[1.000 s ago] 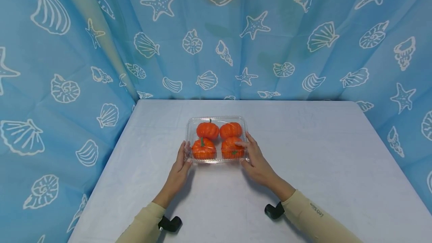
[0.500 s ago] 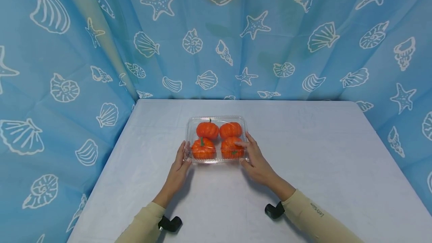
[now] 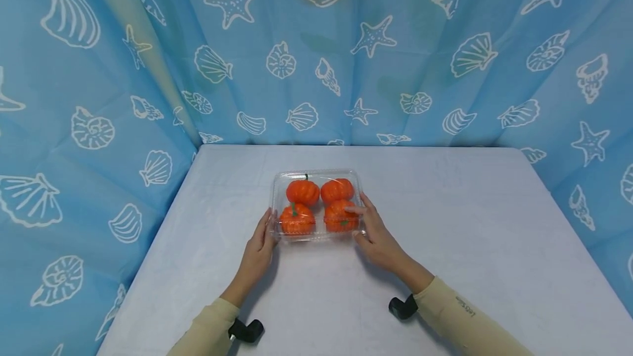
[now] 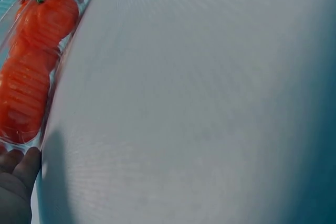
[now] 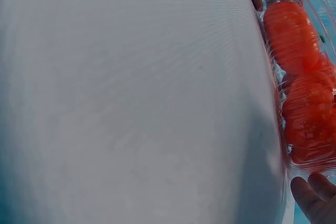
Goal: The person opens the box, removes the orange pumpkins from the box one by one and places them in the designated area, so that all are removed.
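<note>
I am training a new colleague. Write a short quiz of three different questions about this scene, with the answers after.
1. How many small orange pumpkins lie inside the clear plastic clamshell box?
2. True or false: the box is lifted clear of the white table.
3. Which hand has a thumb on top of the lid? A. left hand B. right hand C. neither

Key:
1. Four, in two rows of two.
2. False; it sits on the table.
3. B. The right thumb lies over the near right pumpkin, while the left hand touches the box's left side.
</note>
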Demonstrator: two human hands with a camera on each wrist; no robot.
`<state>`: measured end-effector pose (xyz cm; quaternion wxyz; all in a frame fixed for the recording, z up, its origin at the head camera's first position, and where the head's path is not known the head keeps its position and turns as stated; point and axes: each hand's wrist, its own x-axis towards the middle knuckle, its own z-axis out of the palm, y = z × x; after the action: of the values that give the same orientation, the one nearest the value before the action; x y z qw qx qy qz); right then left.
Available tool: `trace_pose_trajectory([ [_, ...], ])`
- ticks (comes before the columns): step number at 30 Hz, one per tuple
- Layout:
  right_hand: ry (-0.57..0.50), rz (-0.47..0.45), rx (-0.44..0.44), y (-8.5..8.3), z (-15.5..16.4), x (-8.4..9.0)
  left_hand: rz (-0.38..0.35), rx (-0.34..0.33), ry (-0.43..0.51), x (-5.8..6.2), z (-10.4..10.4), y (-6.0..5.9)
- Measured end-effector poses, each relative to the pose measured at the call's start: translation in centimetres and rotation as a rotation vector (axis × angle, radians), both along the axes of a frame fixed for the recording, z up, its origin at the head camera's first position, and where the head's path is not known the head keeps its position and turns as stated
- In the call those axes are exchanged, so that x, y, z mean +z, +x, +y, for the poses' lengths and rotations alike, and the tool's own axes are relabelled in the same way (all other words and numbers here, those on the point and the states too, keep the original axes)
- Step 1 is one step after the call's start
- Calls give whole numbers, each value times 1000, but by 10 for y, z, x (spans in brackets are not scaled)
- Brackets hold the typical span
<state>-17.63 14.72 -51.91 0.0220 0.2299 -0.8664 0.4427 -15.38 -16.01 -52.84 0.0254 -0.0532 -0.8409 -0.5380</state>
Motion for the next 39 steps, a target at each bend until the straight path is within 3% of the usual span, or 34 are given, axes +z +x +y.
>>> trace_pose_trajectory([
  [9, -37, 25, -16, 0, -2, -6, 27, 3, 0, 0, 0, 1],
  [23, -72, 0, -29, 1, -6, -3, -23, -17, 76, 1, 0, -1],
  [39, -90, 32, -50, -1, -8, -5, -10, 0, 19, 0, 2, -1],
])
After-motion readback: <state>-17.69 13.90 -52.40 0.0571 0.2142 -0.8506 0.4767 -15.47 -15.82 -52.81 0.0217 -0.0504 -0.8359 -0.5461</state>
